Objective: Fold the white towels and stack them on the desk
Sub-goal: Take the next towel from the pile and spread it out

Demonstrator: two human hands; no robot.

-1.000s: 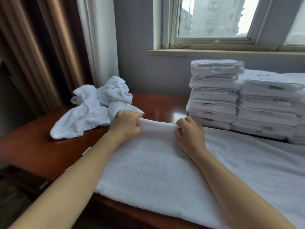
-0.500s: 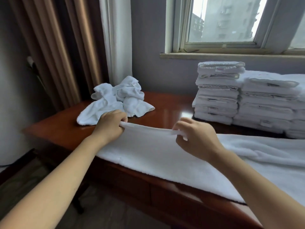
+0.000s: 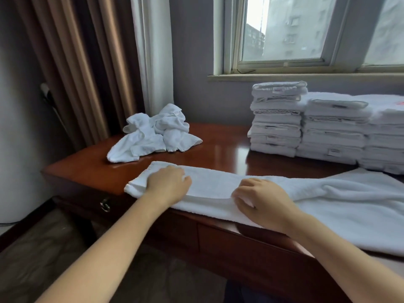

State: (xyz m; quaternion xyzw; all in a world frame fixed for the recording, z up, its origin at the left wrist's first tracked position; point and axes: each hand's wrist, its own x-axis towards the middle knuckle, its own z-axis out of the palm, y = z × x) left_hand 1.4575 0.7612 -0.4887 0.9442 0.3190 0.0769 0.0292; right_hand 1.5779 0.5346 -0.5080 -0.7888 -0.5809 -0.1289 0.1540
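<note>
The left hand [image 3: 168, 184] and the right hand [image 3: 260, 200] both grip the folded towel [image 3: 214, 186] with bent fingers — it lies on the worktop [image 3: 218, 147]

I see grey wall [image 3: 192, 84], window [image 3: 284, 29] w/ daylight, brown curtains [image 3: 72, 62] + white sheer [image 3: 153, 51] at left, reddish wood desk [image 3: 218, 145], dark floor [image 3: 43, 259].

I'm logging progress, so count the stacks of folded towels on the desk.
3. All stand at the desk's back right: the left stack, the tallest; the middle stack, against it; the right stack, cut by the frame edge. More may lie beyond it.
</note>
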